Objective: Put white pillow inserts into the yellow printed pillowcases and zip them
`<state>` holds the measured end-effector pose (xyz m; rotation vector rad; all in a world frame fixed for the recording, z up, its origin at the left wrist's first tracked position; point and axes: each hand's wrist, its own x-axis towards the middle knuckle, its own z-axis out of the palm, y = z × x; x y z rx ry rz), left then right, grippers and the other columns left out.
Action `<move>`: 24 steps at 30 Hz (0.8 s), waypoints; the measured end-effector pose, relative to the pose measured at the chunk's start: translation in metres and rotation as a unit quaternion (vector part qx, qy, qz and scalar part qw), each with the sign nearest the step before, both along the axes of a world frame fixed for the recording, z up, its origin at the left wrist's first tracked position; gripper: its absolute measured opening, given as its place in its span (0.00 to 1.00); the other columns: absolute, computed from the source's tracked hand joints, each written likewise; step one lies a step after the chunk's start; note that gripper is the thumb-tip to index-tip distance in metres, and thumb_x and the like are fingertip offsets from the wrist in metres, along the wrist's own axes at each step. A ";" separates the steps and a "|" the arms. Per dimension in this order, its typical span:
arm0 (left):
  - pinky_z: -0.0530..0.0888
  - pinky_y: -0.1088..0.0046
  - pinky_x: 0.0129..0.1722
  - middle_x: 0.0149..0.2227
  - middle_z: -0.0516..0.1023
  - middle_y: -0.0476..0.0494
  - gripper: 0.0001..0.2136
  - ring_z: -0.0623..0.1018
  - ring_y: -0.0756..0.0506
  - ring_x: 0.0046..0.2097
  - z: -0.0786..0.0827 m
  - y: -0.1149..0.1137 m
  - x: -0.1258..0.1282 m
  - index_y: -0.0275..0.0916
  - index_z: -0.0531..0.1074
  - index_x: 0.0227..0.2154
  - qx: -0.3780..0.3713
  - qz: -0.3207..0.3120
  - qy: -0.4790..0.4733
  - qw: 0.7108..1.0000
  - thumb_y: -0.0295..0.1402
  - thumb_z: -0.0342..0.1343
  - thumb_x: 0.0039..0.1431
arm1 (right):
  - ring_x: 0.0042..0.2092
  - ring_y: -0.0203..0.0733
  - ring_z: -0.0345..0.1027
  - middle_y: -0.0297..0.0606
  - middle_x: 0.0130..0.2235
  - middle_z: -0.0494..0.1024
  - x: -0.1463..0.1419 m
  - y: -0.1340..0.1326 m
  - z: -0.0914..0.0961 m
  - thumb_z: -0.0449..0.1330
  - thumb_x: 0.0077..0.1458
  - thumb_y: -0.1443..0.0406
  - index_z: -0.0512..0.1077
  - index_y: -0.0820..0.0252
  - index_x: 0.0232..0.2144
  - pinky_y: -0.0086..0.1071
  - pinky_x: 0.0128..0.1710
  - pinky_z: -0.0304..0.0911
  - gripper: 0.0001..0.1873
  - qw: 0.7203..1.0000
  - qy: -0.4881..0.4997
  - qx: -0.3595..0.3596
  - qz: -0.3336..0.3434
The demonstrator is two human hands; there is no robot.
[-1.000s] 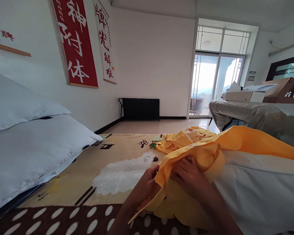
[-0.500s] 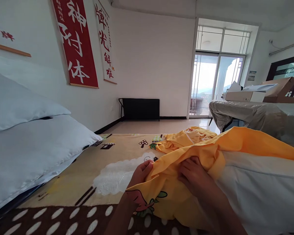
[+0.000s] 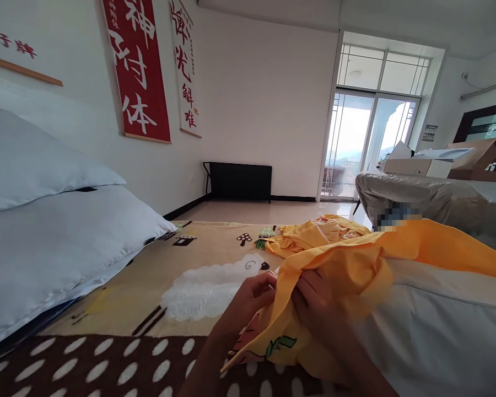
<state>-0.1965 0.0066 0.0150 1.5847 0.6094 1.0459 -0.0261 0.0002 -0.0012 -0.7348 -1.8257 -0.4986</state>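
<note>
Both hands pinch the open edge of the yellow pillowcase point(image 3: 355, 264), left hand point(image 3: 254, 295) on its near hem, right hand point(image 3: 320, 300) gripping the bunched fabric just beside, the case drawn partly over the white pillow point(image 3: 438, 325) lying on the patterned blanket point(image 3: 198, 275)

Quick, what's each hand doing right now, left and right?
Left hand: closed, pinching the edge of the yellow pillowcase.
Right hand: fingers closed on the same yellow pillowcase, over the white pillow.
</note>
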 end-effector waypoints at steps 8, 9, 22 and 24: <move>0.61 0.77 0.28 0.25 0.64 0.51 0.20 0.63 0.51 0.28 -0.025 0.035 -0.007 0.37 0.64 0.22 0.028 0.110 -0.116 0.987 0.49 0.61 0.45 | 0.37 0.40 0.67 0.38 0.30 0.73 0.005 -0.004 0.007 0.51 0.58 0.72 0.70 0.59 0.33 0.35 0.37 0.62 0.08 0.997 -0.005 -0.012 0.072; 0.60 0.77 0.27 0.25 0.64 0.51 0.21 0.63 0.52 0.27 -0.028 0.039 -0.004 0.37 0.64 0.22 0.030 0.134 -0.127 0.982 0.51 0.62 0.43 | 0.37 0.40 0.67 0.38 0.31 0.73 0.005 -0.004 0.007 0.52 0.58 0.72 0.70 0.58 0.33 0.35 0.38 0.63 0.08 0.997 -0.010 -0.012 0.079; 0.60 0.75 0.33 0.27 0.59 0.49 0.15 0.60 0.49 0.32 -0.015 0.020 -0.019 0.37 0.63 0.22 0.103 0.043 -0.044 0.993 0.43 0.53 0.57 | 0.37 0.40 0.65 0.39 0.32 0.72 0.019 -0.006 0.016 0.52 0.57 0.73 0.68 0.60 0.33 0.33 0.37 0.62 0.07 0.997 0.003 -0.014 0.076; 0.60 0.74 0.32 0.27 0.59 0.49 0.15 0.60 0.48 0.32 -0.012 0.020 -0.024 0.38 0.63 0.22 0.104 0.035 -0.043 0.993 0.43 0.52 0.57 | 0.38 0.40 0.66 0.40 0.33 0.73 0.020 -0.009 0.018 0.52 0.58 0.72 0.69 0.60 0.33 0.32 0.38 0.62 0.07 0.996 -0.020 -0.031 0.079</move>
